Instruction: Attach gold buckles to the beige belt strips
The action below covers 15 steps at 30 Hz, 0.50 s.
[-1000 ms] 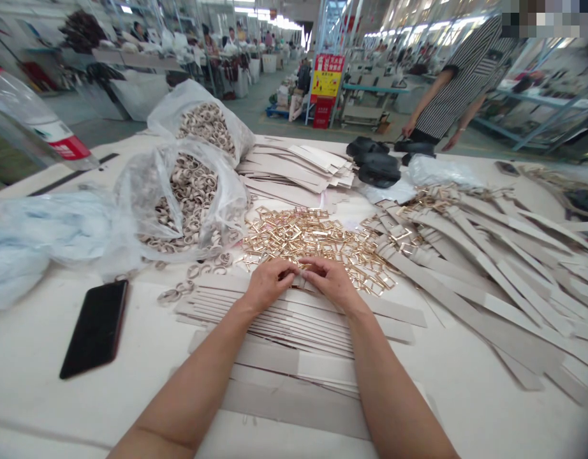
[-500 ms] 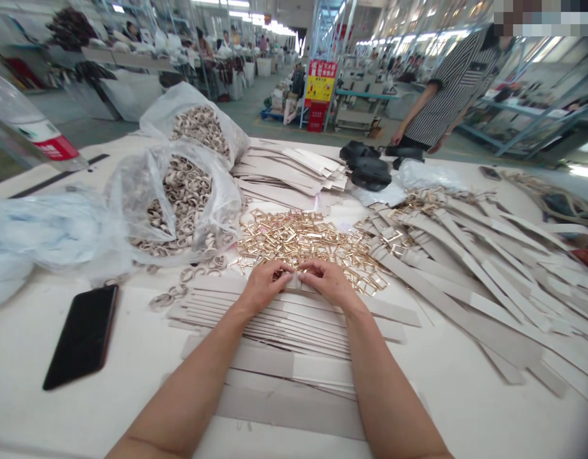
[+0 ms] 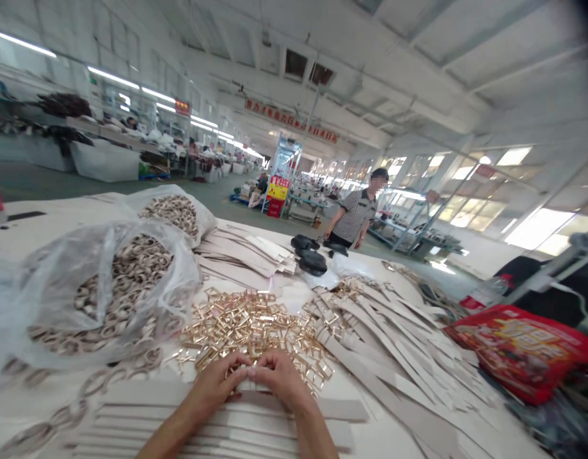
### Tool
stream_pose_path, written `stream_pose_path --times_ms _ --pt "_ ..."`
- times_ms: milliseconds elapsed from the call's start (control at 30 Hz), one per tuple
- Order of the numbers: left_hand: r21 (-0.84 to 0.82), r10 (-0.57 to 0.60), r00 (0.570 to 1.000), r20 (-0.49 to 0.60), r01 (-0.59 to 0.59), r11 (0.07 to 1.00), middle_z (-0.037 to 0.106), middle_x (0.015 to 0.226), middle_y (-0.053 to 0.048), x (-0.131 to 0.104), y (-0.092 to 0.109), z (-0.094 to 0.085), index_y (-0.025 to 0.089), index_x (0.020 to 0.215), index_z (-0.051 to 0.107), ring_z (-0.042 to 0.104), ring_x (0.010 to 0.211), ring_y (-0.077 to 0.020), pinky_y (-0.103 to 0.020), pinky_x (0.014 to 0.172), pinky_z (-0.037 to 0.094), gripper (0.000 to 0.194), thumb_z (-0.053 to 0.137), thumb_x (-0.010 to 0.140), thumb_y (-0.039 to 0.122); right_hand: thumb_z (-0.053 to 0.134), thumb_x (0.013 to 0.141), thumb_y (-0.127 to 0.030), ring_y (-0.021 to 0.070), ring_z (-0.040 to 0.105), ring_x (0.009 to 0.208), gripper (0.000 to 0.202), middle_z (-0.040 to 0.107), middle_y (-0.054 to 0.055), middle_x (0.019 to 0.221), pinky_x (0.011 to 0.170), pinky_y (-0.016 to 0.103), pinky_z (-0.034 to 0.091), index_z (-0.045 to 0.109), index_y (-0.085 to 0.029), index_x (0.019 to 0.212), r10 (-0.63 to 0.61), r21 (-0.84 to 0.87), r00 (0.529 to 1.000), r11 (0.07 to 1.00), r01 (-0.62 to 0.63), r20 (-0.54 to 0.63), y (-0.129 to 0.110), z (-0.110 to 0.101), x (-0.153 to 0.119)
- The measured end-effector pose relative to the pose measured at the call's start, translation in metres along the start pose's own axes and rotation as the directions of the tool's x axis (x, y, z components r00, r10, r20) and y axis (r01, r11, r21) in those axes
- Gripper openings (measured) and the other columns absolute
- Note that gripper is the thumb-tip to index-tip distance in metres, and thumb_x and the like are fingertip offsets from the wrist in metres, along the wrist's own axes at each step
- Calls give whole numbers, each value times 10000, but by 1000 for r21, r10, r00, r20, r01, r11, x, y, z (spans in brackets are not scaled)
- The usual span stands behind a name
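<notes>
My left hand (image 3: 217,386) and my right hand (image 3: 283,379) meet just in front of a heap of gold rectangular buckles (image 3: 249,325). Fingers and thumbs of both are closed in a pinch on a pale strap (image 3: 250,384), whose small part shows between the fingertips. What the curled fingers cover is hidden. Beneath my wrists, flat grey-beige straps (image 3: 145,417) lie side by side across the table. To the right spreads a pile of similar straps (image 3: 394,357), some with gold buckles at their far ends.
Clear plastic bags (image 3: 179,287) of beige strap loops (image 3: 136,274) stand on the left, with loose loops (image 3: 90,386) nearby. More straps (image 3: 246,255) and black objects (image 3: 310,258) lie at the back. A red package (image 3: 523,347) sits right. Beyond the table stands a person (image 3: 354,217).
The view has tilted up and swung right, so the phone has left it and the red package has come in. My hands stay together in a pinch by the buckles.
</notes>
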<state>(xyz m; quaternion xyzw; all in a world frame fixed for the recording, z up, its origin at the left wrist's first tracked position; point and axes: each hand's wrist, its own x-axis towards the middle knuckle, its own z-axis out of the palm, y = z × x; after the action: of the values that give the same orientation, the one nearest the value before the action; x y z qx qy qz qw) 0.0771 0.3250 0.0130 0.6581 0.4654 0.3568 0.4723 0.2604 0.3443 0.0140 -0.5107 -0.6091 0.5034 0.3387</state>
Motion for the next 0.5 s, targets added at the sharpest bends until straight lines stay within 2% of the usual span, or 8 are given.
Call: stream_pose_path --times_ms 100,167,233,333,500 --pt "80 243 970 18 -243 967 640 1050 -44 3 -3 -3 243 1095 623 579 952 -212 -326 860 486 367 595 749 362 765 553 -388 65 411 520 313 477 -51 516 491 193 281 587 -132 587 15 -99 998 995 -21 -59 -19 -3 1" --pt "100 329 944 20 -330 939 613 1148 -47 5 -6 -4 258 1122 623 543 1063 -235 -331 933 444 460 664 664 279 779 520 -352 67 422 516 304 484 -52 509 498 198 293 573 -133 561 44 -144 995 988 -57 -93 -31 -1 0" --pt "106 332 943 5 -330 938 623 1133 -45 6 -9 -4 262 1108 635 549 1064 -242 -331 928 446 492 685 619 234 772 514 -307 68 427 500 274 490 -50 500 497 203 301 561 -134 544 72 -152 991 984 -88 -109 -39 5 -2" --pt "129 347 938 -10 -343 930 646 1074 -41 3 -7 -7 248 1047 659 570 1028 -233 -315 898 457 426 671 622 217 751 497 -252 69 428 464 244 487 -54 476 478 205 300 538 -144 544 117 -126 981 982 -137 -154 -39 17 -6" --pt "231 393 914 103 -406 884 665 921 -16 -9 16 -14 223 937 661 596 859 -196 -280 784 479 292 628 647 231 752 499 -331 64 394 391 284 482 -50 454 433 214 296 552 -147 579 180 30 976 984 -177 -123 -36 18 -24"
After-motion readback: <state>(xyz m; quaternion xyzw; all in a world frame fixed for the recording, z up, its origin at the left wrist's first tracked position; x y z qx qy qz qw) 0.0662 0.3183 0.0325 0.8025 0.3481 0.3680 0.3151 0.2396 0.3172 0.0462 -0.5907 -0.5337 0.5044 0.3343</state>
